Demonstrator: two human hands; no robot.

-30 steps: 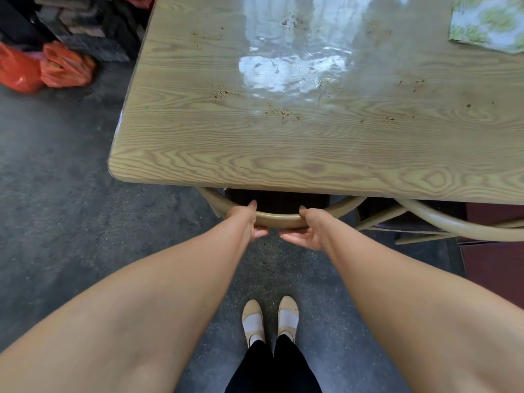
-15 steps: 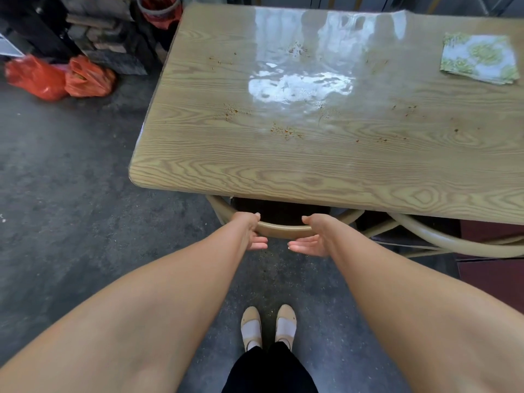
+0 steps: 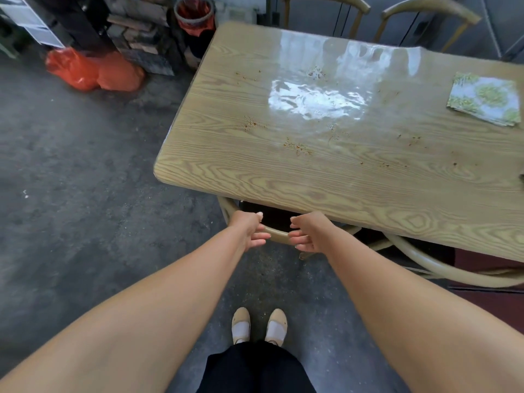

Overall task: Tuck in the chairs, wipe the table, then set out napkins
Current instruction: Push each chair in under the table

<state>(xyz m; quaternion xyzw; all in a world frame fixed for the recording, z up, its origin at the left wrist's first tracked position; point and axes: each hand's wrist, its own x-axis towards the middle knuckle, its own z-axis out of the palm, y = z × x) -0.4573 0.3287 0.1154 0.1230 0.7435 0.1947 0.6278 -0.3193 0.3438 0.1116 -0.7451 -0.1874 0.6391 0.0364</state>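
1. Our bare forearms reach forward. Our left hand [image 3: 251, 232] and right hand [image 3: 304, 232] hang side by side, palms facing each other, with fingers loose and spread, gripping nothing.
2. Between them curves the back rail of a beige bentwood chair [image 3: 278, 236], tucked under the table's near edge. We cannot tell whether our fingertips touch it.
3. A second beige chair [image 3: 442, 269] is tucked in to the right.
4. The glossy oak-grain rectangular table [image 3: 354, 194] is scattered with brown crumbs [image 3: 296, 146].
5. Green-and-white floral paper napkins [image 3: 486, 102] lie stacked on its far right part.
6. Beyond the table stand one far chair back [image 3: 357, 3] and another [image 3: 453, 8]. Orange plastic bags [image 3: 93, 70] lie on the grey concrete floor [image 3: 85, 180] to the left.
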